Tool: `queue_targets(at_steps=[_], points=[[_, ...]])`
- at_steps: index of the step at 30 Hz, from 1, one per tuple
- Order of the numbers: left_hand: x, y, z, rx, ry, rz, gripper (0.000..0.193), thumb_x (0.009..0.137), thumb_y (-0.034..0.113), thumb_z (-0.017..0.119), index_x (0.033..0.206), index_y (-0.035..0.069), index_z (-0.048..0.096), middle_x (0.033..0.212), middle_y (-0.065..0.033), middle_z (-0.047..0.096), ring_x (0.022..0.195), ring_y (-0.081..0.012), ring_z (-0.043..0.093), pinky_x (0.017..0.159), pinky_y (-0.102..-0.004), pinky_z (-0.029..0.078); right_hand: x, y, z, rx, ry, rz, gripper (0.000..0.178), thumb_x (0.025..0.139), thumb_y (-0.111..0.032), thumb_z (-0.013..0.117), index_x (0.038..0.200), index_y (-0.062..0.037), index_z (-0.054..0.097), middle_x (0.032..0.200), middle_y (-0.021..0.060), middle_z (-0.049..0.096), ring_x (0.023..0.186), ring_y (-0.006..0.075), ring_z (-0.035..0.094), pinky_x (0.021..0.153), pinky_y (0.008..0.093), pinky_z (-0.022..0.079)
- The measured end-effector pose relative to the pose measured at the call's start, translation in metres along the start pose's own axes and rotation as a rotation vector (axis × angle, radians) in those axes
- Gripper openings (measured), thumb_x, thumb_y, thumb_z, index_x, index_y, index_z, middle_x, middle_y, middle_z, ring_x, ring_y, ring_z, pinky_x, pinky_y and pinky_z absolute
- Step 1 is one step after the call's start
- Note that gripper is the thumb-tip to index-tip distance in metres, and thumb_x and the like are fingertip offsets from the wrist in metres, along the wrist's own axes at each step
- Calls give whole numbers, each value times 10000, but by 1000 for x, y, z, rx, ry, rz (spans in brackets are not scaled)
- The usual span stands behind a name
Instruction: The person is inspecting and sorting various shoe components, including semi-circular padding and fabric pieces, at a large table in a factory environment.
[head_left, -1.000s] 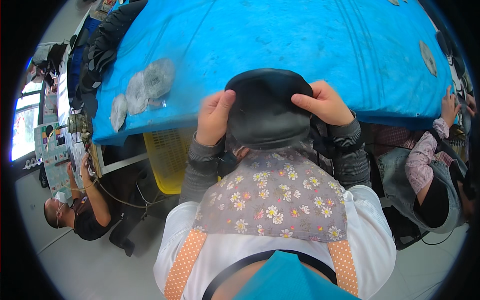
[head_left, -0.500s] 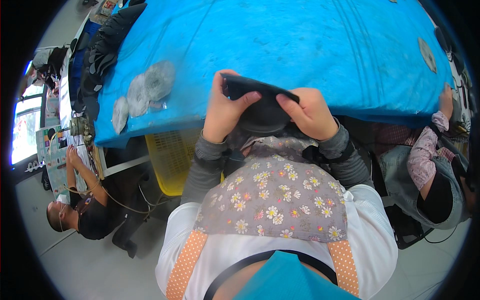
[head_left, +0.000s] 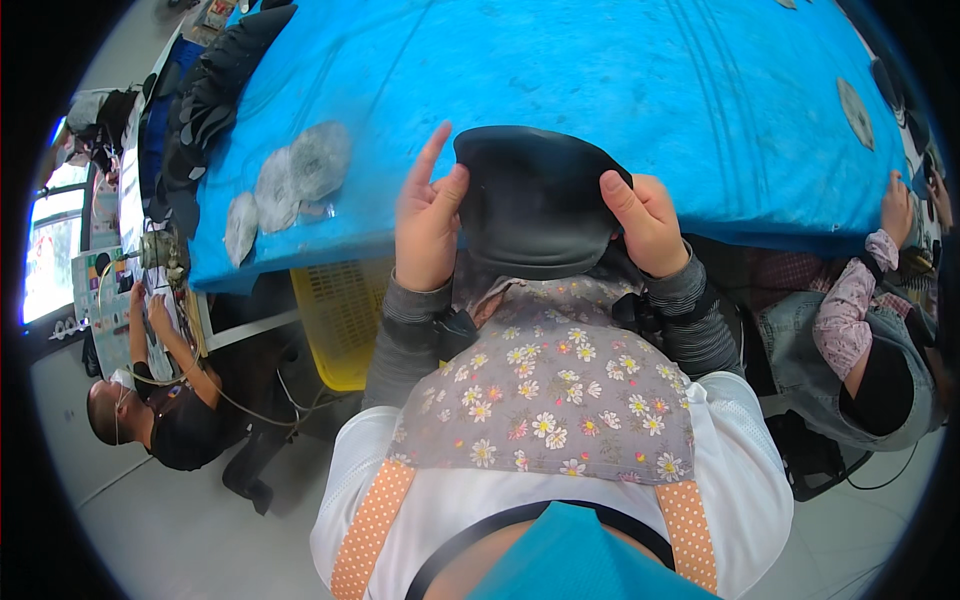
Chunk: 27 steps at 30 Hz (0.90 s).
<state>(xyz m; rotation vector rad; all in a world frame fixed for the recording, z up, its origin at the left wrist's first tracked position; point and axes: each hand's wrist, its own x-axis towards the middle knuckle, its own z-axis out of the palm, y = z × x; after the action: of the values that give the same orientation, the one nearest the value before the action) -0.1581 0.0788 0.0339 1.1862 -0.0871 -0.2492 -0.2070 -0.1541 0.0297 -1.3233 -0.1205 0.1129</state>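
Dark grey fabric piece (head_left: 535,205) sits between your two hands, held up just over the near edge of the blue table (head_left: 620,80) and above your flowered apron (head_left: 545,400). Your left hand (head_left: 428,225) pinches its left edge between thumb and fingers, with the index finger sticking up free of the cloth. Your right hand (head_left: 648,222) clamps the right edge, thumb on top and the other fingers hidden behind the piece. Both holds are narrow pinches on the rim, so the curved, cap-like shape is stretched out flat between them.

You look to be at the stage of turning and checking the piece, not sewing or laying it down. Any further turning would call for one pinch to stay firm while the other walks along the rim.

Left of your left-hand grip, well apart, grey round pieces (head_left: 290,180) lie on the table, with a dark stack (head_left: 210,110) beyond them.
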Motion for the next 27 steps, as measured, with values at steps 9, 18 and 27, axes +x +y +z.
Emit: queue_targets(at_steps=[9,18,27], points=[[-4,1,-7,285,-94,-70,574,832,11,731,1313,22,418,1068,-69,625,1001,-151,591,892,-299,481,10,0,19,-881,-38,-500,227,891,-202,683,760,-18,668,561,111,504,472,244,476,471,342,372],[4,1,-7,-245,-39,-3,436,937,68,616,1334,12,447,1123,-100,648,992,-156,634,854,-289,521,9,1,22,-541,58,-352,195,885,-161,685,808,11,640,630,125,550,535,252,498,518,344,406],[-3,-19,-12,180,-38,-89,320,914,65,626,1208,-9,524,1144,-85,630,1001,-135,591,865,-279,485,17,15,16,-771,110,-658,117,756,-89,742,779,-29,644,660,130,579,586,317,562,515,386,413]])
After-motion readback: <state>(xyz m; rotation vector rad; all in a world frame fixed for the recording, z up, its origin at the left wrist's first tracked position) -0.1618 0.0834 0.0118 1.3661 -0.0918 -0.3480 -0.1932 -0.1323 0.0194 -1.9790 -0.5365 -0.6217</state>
